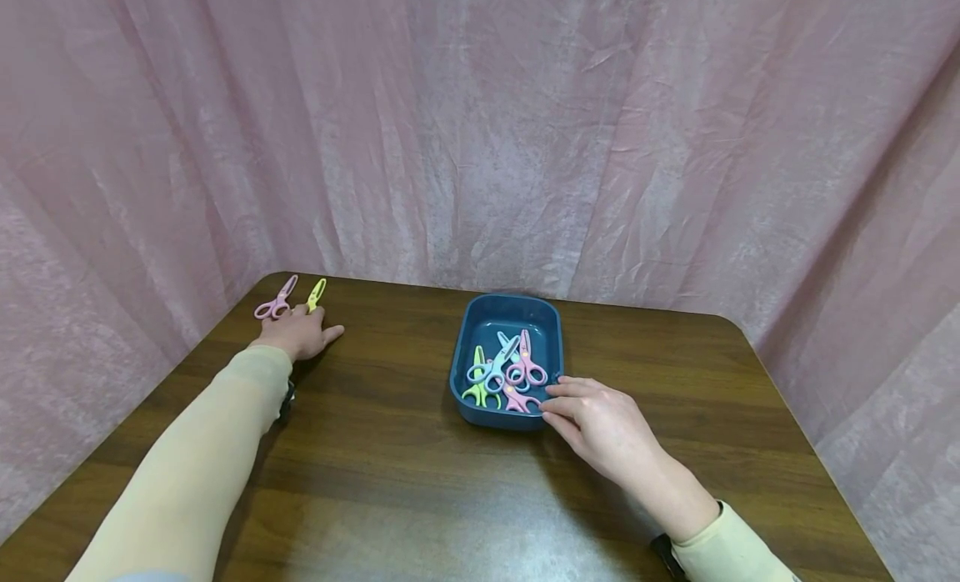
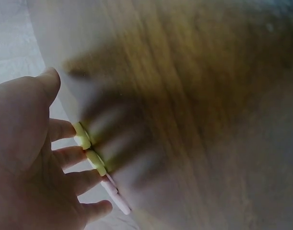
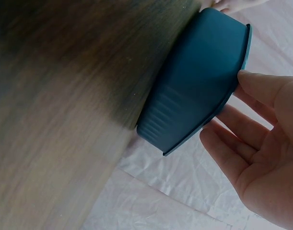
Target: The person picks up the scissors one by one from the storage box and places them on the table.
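Left hand outspread, gripping nothing, I touch yellow craft scissors beneath its fingertips, right hand lightly pinching the blue tray; hasty dragging could snag the pink craft scissors alongside.

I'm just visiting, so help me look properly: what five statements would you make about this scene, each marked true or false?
1. The left hand touches the yellow scissors outside the tray. True.
2. The tray is empty. False: several scissors lie in it.
3. The right hand is at the tray's near right corner. True.
4. The table is white. False: the table is brown.
5. A pink curtain hangs behind the table. True.
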A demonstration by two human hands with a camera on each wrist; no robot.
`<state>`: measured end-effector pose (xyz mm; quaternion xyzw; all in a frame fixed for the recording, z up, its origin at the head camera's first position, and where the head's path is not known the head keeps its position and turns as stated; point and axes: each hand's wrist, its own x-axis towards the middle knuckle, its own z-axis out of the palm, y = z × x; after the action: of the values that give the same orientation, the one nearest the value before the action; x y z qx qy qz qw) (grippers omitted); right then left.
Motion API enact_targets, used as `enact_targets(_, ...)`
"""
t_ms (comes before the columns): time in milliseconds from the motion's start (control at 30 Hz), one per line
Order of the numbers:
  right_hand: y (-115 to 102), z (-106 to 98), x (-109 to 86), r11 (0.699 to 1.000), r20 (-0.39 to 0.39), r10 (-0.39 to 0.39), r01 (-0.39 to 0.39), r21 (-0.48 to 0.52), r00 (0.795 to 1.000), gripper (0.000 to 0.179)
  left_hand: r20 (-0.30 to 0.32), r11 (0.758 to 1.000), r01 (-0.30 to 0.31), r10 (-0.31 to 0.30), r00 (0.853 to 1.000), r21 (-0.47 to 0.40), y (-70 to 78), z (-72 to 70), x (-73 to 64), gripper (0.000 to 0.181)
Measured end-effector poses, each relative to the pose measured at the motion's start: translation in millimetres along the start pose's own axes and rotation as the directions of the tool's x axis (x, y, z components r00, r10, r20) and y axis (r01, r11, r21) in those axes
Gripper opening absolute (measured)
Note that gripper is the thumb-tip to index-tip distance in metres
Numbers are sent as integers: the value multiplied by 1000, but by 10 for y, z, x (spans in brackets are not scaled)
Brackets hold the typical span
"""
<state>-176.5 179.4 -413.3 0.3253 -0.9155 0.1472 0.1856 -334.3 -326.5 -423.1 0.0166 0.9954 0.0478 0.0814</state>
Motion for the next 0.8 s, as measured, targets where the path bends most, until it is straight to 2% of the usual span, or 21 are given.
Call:
enact_targets(500,6,0,0,1000,-21,-7,7,0,1000,16,-16,999,5,-5,1000,31,-2,-15,7,78)
enact_targets(800,5,15,4,1000,-13,-8,8,9,1000,16,-67,998,11,-7,998,54,-26,46,51,76)
